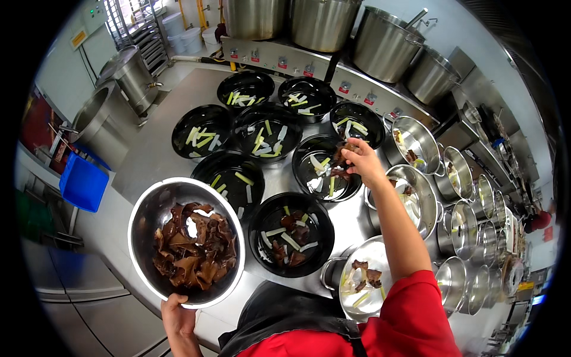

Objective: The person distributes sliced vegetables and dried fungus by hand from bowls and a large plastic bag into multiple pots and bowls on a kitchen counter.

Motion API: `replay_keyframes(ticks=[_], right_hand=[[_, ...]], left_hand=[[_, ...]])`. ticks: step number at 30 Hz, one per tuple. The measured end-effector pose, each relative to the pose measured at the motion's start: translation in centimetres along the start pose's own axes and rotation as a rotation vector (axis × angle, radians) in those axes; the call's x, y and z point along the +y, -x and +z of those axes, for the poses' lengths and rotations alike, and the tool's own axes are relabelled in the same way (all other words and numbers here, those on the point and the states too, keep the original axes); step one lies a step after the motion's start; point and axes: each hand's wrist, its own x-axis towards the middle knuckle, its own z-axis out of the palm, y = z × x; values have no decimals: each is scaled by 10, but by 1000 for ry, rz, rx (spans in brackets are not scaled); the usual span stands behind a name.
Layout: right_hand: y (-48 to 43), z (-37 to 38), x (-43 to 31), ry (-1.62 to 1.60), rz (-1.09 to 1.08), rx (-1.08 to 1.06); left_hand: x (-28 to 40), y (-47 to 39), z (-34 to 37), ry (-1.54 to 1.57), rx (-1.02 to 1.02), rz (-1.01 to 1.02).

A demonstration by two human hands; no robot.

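Observation:
My left hand (178, 314) grips the near rim of a steel mixing bowl (142, 250) that holds many pieces of brown wood ear fungus (196, 250). Above a black bowl (299, 154), my right hand (359, 160) pinches a few pieces of wood ear; pale and green vegetable strips lie in that bowl. Another black bowl (328, 238) close to my body contains wood ear and strips. Several more black bowls stand beyond, with strips in them. At the near right, a steel pot (334, 274) with loop handles has wood ear and strips inside.
Many steel pots (435, 174) crowd the right side of the steel table (151, 134). Tall stockpots (383, 49) stand on a stove at the back. A blue plastic bin (84, 183) and large steel vats (105, 125) are at the left. A person in red (539, 221) is at the far right.

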Motion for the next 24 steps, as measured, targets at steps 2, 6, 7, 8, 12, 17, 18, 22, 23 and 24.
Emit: replay_keyframes(ticks=[2,6,7,8,12,17,18,22,23,24], right_hand=[[-15,-4,12,-30,-38,12],[-28,-9,16,-31,-26,12],[-28,-9,16,-27,-14,5],[-26,-7,14,-37,-33,0],[-15,4,15,22,-4,-95],[34,57,89,437,-215,-557],[51,71,97,624,-329,-499],[76,114,116,1082,-329,-386],[69,118,136,1098,-328,-390],[61,122,157,1114,-327,-395]], left_hand=[[-2,1,10,-2,22,-3],[-2,2,20,-6,53,-11],[-2,2,20,-15,58,-15],[-4,1,22,-17,70,6],[-3,6,26,-34,104,-6],[-6,3,16,-23,102,4],[-5,3,14,-43,118,-3],[-3,9,19,-35,92,-4],[-3,10,16,-36,86,-14],[-3,10,11,-36,81,-24]])
